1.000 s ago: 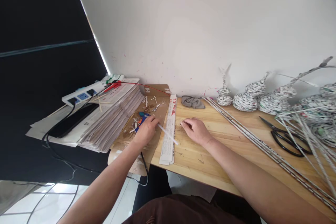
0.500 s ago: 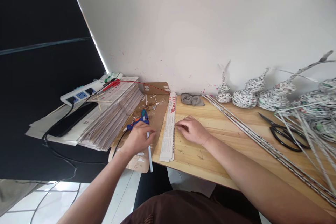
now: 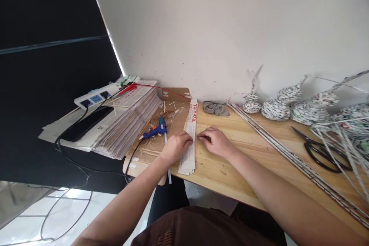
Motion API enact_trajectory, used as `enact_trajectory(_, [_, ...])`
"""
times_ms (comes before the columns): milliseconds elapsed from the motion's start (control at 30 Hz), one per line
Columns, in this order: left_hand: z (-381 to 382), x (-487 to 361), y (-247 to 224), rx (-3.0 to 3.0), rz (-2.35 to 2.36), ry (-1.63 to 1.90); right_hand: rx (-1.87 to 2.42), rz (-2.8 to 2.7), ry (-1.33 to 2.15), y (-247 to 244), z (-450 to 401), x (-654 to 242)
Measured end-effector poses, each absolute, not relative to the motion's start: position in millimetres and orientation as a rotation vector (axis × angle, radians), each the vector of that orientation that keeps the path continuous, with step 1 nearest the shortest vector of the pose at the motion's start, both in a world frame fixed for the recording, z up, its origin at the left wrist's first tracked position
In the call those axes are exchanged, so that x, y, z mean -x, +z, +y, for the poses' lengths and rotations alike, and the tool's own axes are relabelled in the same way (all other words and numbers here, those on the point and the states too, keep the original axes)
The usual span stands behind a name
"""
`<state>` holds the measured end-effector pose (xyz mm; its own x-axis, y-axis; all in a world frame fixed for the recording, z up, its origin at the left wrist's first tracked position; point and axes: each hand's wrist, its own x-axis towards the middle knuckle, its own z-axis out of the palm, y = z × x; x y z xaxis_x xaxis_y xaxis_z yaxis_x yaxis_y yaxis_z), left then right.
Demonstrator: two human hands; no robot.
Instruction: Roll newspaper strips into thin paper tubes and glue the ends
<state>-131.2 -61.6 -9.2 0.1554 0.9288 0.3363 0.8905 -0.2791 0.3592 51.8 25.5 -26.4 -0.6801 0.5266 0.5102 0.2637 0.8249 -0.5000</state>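
Head view: close work at the paper strips (image 3: 191, 123)

The strips lay stacked lengthwise on the wooden surface (image 3: 242, 140), just right of the cardboard (image 3: 177, 123) bearing the blue glue gun (image 3: 155, 130), their near ends close to the front edge. Over them was the left hand (image 3: 175, 147), fingers drawn narrow; the right hand (image 3: 217, 142) kept its fingers narrow too, just beside their right side. Whether either held a strip could not be told. The step in hand seemed to be separating one strip; next, that probably called for a light fingertip pull. Open room lay rightward, up to the slanting rods (image 3: 273, 146); the glue gun crowded the left.
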Motion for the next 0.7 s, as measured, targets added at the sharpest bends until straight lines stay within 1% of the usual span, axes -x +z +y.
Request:
enact_trajectory(167, [-57, 132, -9, -2.319, 1.84, 0.789, 0.574, -2.292, 0.574, -25, 24, -51])
enact_trajectory(367, [-53, 141, -11, -1.915, 1.865, 1.005, 0.599, -2.279, 0.688, -23, 22, -50])
enact_trajectory(567, [-45, 143, -11, -1.357, 1.568, 1.369, 0.674, -2.225, 0.816, -24, 23, -50])
enact_trajectory(700, [-40, 145, -5, -1.054, 1.345, 1.52, 0.7, -2.191, 0.906, -23, 24, -51])
